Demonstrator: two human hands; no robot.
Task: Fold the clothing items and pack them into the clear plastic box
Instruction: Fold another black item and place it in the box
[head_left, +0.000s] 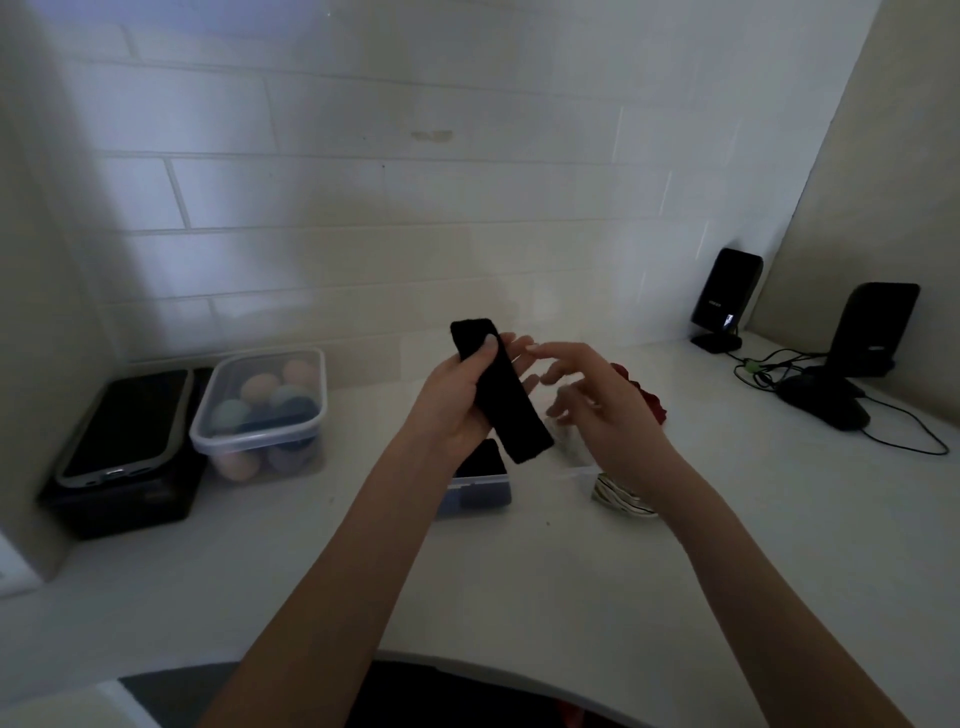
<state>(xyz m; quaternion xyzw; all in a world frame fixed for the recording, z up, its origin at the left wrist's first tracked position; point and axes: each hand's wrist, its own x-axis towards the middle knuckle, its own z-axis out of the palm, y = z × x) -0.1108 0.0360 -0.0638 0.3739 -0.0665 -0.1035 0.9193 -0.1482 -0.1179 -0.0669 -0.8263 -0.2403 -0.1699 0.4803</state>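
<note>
Head view: a person's left hand (460, 402) grips a narrow black folded garment (498, 389), thumb pressed on its upper end, holding it in the air above a white counter (519, 582). The right hand (597, 400) hovers just beside it, fingers spread and empty. Directly below the hands sits the clear plastic box (475, 488), with dark fabric already inside, so packing appears partly done. Behind the right hand lies a red item (652, 402), probably unfolded; under its wrist is a striped piece (623, 499). Well to the left of the left hand stand a lidded tub of coloured balls (262, 410) and a black case (124, 457). Nothing blocks the box.
</note>
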